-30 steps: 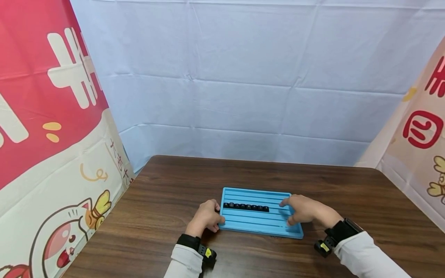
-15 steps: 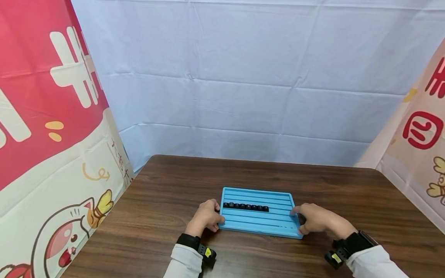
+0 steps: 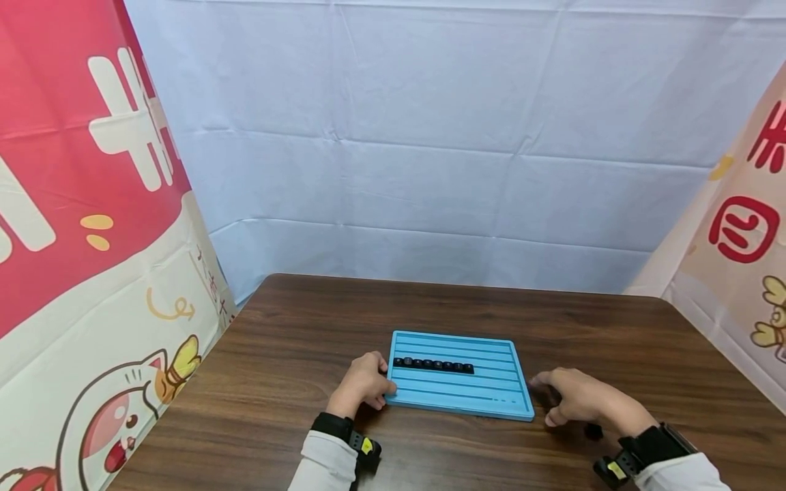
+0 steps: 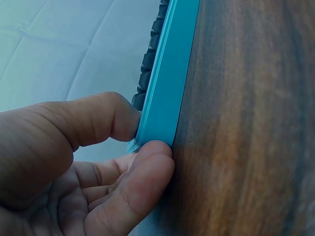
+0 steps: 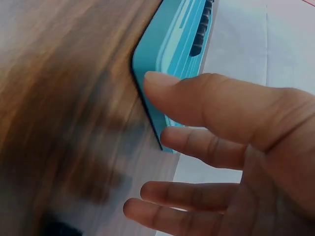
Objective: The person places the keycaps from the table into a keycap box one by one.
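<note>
A light-blue grooved tray [image 3: 442, 392] lies on the table, with a row of several black keycaps [image 3: 432, 365] in one groove, starting at its left side. At that side, my left hand [image 3: 361, 382] pinches the tray's edge; the left wrist view shows thumb and finger on either face of the tray corner [image 4: 165, 105]. My right hand [image 3: 580, 397] is just off the tray's right side, fingers spread loosely with nothing between them. Below its palm in the head view sits a small black piece [image 3: 593, 431], partly hidden by the hand.
The brown wood-grain table [image 3: 307, 320] extends around the tray on all sides. A pale-blue cloth [image 3: 417, 157] hangs behind its far edge. Printed cloths stand at the left [image 3: 123, 286] and right [image 3: 724, 273].
My right hand has let go of the tray's right side and moved right and nearer to me, uncovering a small black piece. The left hand keeps its pinch; tray and keycaps stay almost still.
</note>
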### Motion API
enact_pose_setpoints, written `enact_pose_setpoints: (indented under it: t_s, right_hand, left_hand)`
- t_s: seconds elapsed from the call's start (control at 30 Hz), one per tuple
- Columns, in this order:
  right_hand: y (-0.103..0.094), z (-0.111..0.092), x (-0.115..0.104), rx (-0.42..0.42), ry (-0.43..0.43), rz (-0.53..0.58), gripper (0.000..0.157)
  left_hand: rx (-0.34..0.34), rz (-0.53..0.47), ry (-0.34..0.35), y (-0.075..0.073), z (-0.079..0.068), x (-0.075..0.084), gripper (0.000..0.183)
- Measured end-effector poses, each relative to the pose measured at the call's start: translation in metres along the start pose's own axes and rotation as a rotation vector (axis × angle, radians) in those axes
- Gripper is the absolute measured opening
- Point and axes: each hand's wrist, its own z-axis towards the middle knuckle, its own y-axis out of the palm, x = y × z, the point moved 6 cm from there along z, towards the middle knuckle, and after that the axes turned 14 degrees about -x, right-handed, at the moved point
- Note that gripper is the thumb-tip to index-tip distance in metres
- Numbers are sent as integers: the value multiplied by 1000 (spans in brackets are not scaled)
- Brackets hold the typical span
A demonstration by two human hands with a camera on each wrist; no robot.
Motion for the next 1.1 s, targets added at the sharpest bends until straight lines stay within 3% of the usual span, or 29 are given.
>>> enact_pose_setpoints:
  t_s: [0.77,1.1]
  right_hand:
    - [3,-20,32,0,48,21,57]
    - [6,-20,33,3,65,16,57]
  left_hand:
    - [2,0,2,0,-1,1,26]
    - [3,1,10,0,-1,1,27]
